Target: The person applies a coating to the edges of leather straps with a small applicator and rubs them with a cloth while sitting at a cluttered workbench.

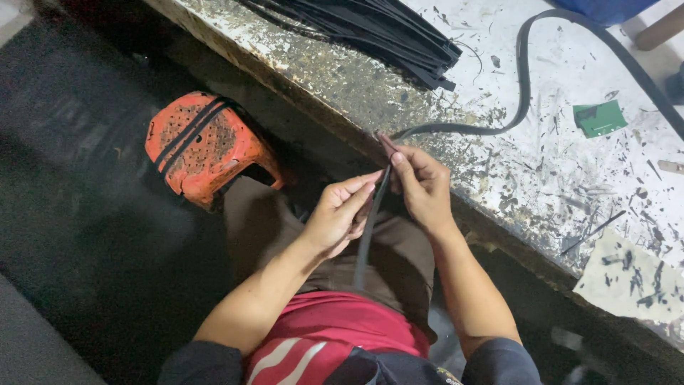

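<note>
- Paint-flecked white surface (570,164) runs across the upper right, above a dark floor with an orange stool (203,146).
- Left hand (340,214) and right hand (420,185) both pinch a black rubber strip (499,128) just off the near edge of the surface.
- Strip curves away across the surface toward its far right corner.
- Cut black strips (385,32) lie bundled at the far edge; a green card (600,117) sits near the right edge.
</note>
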